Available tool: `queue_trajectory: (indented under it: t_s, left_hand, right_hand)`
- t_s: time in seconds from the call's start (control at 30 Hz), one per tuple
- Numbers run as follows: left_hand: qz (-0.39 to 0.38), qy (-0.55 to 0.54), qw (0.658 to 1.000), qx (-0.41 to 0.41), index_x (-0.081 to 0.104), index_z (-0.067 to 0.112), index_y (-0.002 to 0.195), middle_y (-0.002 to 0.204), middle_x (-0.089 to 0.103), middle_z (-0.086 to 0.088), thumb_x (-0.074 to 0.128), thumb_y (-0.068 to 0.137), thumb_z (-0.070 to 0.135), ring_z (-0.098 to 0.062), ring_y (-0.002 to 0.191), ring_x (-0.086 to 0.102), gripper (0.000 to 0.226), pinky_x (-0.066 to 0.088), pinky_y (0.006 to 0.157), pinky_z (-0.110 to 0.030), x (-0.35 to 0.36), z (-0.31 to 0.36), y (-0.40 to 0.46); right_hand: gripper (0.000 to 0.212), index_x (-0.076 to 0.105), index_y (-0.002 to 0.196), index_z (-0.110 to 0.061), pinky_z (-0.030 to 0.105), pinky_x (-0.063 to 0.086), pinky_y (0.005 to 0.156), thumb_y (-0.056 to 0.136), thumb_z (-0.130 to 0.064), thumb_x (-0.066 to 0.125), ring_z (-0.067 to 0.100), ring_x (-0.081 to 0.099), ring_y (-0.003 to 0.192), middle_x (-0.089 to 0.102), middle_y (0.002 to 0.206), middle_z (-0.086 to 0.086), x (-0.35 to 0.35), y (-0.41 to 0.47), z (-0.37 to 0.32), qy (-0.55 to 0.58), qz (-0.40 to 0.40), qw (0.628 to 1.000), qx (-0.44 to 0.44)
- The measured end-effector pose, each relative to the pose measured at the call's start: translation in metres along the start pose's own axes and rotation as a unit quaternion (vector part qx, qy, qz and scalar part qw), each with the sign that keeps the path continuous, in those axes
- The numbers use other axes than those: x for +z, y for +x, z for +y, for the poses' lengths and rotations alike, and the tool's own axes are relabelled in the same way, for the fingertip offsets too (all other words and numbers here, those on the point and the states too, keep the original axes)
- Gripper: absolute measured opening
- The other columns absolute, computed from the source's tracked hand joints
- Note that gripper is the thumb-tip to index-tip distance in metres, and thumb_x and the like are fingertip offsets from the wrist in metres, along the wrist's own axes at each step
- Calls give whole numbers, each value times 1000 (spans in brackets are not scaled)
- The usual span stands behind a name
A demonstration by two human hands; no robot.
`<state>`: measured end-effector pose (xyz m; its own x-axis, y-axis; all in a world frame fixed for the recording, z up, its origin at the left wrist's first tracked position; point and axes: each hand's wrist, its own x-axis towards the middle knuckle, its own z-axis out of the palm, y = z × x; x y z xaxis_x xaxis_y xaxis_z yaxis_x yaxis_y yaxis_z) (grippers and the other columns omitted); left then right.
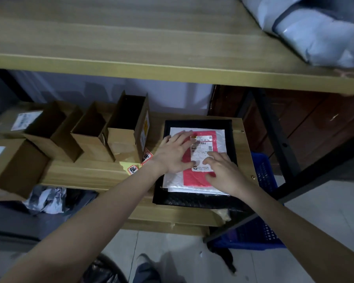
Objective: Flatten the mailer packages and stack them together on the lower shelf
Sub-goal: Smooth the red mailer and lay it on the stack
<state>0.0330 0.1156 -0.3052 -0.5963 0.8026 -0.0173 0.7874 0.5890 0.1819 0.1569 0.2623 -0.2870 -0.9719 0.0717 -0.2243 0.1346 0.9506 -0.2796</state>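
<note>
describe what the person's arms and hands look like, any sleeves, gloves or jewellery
Both forearms are bare right to the frame edge, with no sleeves showing. The left hand and right hand wear no gloves, and no rings, watch or bracelet are visible.

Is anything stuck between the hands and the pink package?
No. Both hands lie flat right on the pink mailer: the left hand and the right hand press straight on it and its label. It already sits on the stack on the lower shelf.
</note>
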Motion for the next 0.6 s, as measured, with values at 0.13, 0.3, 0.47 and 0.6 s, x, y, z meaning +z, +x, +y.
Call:
queue_trajectory:
  t_s: [0.13,0.3,0.47,0.6]
  left_hand:
    - [-7,-5,1000,12,20,30,148,159,8,10,51,86,56,-12,146,5,74,17,115,-44,-36,-4,-36]
    - [44,-49,996,55,39,26,140,145,42,7,48,87,50,-12,131,40,59,38,105,-34,-92,0,-91]
    - [163,-56,983,62,56,28,120,109,62,13,52,88,39,-5,97,59,34,50,75,-24,-151,16,-149]
    - [232,-48,969,69,58,29,116,105,59,19,52,90,37,2,93,59,28,52,74,-27,-194,13,-182]
  right_hand:
    - [30,55,121,-15,32,39,99,93,-25,50,16,37,126,47,135,-2,-27,-18,-22,9,57,997,-54]
    - [18,62,103,-21,36,47,88,93,-26,47,16,58,103,66,104,-5,-76,-48,-69,34,99,988,-115]
    - [13,63,91,-31,35,53,73,90,-34,49,6,63,73,66,72,-11,-124,-79,-116,70,149,970,-178]
    - [13,65,92,-32,27,51,70,90,-34,52,2,62,73,67,76,-13,-163,-96,-151,84,193,947,-244]
